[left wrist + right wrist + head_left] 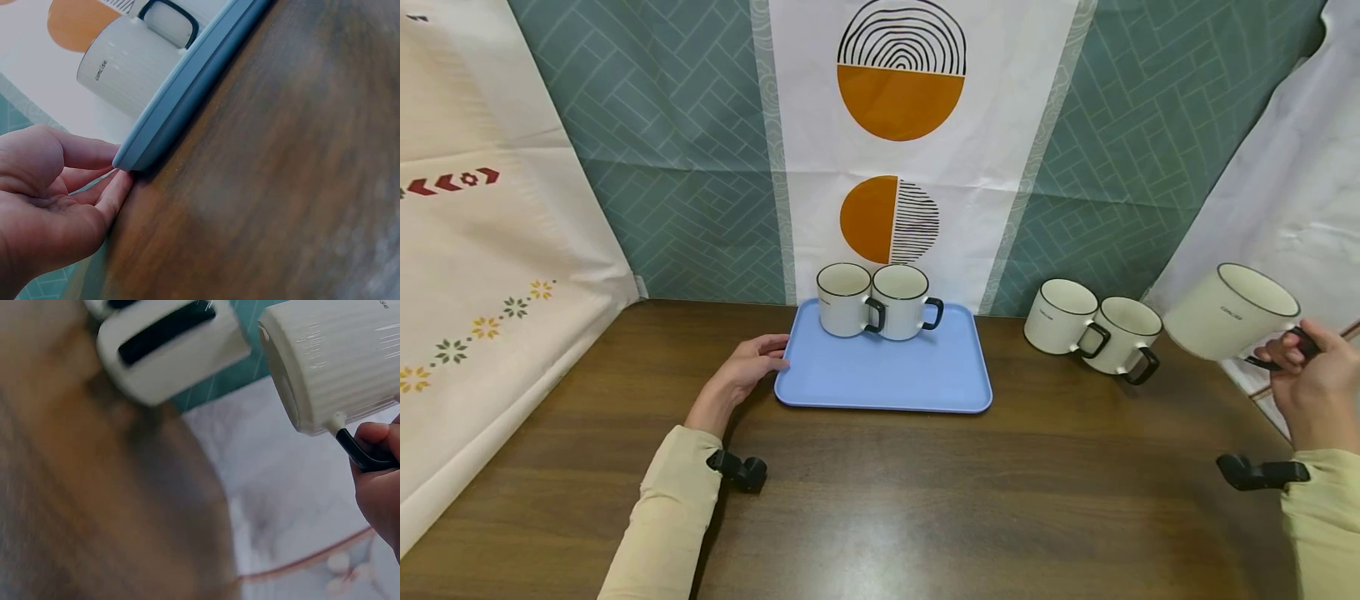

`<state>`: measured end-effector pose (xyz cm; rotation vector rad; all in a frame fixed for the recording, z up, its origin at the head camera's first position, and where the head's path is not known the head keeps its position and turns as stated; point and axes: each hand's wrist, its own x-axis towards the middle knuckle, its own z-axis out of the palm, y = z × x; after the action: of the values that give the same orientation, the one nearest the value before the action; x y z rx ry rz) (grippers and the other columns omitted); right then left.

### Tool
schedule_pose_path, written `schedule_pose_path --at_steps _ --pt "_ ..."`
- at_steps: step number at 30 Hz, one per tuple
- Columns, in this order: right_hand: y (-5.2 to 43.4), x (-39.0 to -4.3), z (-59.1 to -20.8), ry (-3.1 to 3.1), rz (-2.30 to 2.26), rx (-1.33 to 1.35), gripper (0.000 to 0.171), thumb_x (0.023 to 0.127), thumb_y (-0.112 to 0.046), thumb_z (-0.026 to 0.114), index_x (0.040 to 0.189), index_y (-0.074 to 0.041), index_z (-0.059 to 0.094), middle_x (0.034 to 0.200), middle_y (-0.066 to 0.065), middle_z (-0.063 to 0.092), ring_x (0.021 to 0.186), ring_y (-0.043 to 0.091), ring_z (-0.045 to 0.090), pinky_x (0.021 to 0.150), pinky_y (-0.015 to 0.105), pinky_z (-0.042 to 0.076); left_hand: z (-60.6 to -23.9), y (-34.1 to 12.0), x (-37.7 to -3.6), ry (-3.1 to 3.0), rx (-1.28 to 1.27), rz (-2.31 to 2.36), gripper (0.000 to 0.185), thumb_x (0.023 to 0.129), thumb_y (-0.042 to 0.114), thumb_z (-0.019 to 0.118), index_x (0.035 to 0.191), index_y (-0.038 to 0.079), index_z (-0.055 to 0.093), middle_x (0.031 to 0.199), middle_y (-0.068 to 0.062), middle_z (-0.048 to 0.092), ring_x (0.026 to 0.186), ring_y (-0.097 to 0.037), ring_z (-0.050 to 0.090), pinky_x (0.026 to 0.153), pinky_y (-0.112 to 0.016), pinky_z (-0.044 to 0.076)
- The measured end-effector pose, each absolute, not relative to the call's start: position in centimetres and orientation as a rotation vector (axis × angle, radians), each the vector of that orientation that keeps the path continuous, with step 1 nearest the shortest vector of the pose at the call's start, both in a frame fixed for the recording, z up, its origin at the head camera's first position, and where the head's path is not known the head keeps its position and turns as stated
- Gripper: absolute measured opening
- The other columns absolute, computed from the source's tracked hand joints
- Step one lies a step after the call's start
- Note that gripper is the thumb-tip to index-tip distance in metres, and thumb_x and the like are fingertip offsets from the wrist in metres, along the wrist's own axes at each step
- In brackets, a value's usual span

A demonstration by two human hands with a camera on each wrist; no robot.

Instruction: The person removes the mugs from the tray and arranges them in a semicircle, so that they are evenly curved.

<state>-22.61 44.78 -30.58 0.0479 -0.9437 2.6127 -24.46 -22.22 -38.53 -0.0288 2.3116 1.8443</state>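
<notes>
My left hand (743, 368) is at the left edge of a light blue tray (883, 385). In the left wrist view its thumb and fingers pinch the tray's rim (145, 147). Two white mugs with black rims and black handles stand side by side at the tray's back, a left mug (841, 307) and a right mug (898, 312). Over at the far right, my right hand (1318, 379) grips the black handle of another white mug (1221, 317). That mug is held tilted in the air; the right wrist view shows its base and ribbed side (331, 369).
Two more white mugs, a left one (1054, 323) and a right one (1118, 333), stand close together on the brown wooden table (970, 492), right of the tray. Behind it hangs a patterned cloth (700, 233). White cloths flank the table on both sides.
</notes>
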Motion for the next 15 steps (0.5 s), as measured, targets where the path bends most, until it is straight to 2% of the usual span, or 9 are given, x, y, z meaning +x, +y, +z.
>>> schedule_pose_path --at_steps 7,13,15 --pt "47.2 -22.2 -33.6 -0.989 2.642 -0.062 0.037 0.101 -0.008 0.039 0.065 0.001 0.042 0.055 0.012 0.047 0.042 0.021 0.024 0.047 0.035 0.029 -38.4 -22.3 -24.3 2.31 -0.04 1.839 0.056 0.092 -0.009 0.052 0.145 -0.01 0.031 0.147 -0.029 0.032 0.133 -0.04 0.035 0.11 -0.046 0.028" --pt "47.6 -21.6 -35.7 -1.155 2.657 -0.006 0.048 0.103 -0.009 0.025 0.059 0.001 0.042 0.05 0.01 0.043 0.045 0.024 0.01 0.046 0.034 0.031 -38.4 -22.2 -24.3 2.31 -0.043 1.837 0.057 0.093 -0.008 0.052 0.146 -0.008 0.031 0.147 -0.029 0.032 0.133 -0.04 0.035 0.111 -0.046 0.027" --pt "47.6 -21.6 -36.2 -1.253 2.622 0.026 0.049 0.103 -0.008 0.026 0.057 0.0 0.044 0.047 0.008 0.04 0.047 0.024 0.006 0.045 0.034 0.028 -38.4 -22.2 -24.3 2.308 -0.045 1.836 0.057 0.093 -0.008 0.052 0.146 -0.008 0.031 0.147 -0.028 0.032 0.133 -0.04 0.035 0.111 -0.046 0.027"
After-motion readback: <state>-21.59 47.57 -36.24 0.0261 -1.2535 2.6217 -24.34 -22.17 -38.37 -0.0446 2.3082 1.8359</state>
